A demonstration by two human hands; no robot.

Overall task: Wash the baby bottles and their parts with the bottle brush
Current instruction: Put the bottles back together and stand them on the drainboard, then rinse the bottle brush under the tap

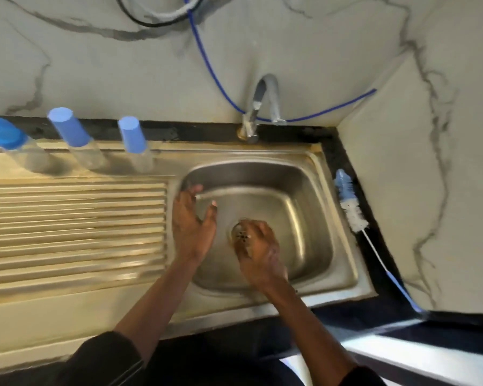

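— Over the sink (pixel 304 190), a person's left hand (pixel 193 227) hangs open with fingers spread, while the right hand (pixel 258 254) hovers at the drain (pixel 240 232). What does the right hold?
— Cannot tell. Its fingers curl, but blur hides whether anything sits in them. Neither hand touches the task's things.
— Where are those?
— Three bottles (pixel 78 140), blue caps on, stand in a row at the back of the drainboard (pixel 67 218), left of the tap (pixel 262 107). The brush (pixel 352 207) lies on the counter (pixel 343 151), just right of the sink.
— How will they handle?
— The bottles look like clear, light, rigid plastic, likely slippery once wet, and are best taken round the body, not the cap. The brush has soft bristles on a thin, probably springy wire, so the blue handle end nearest the person is the place to grip.
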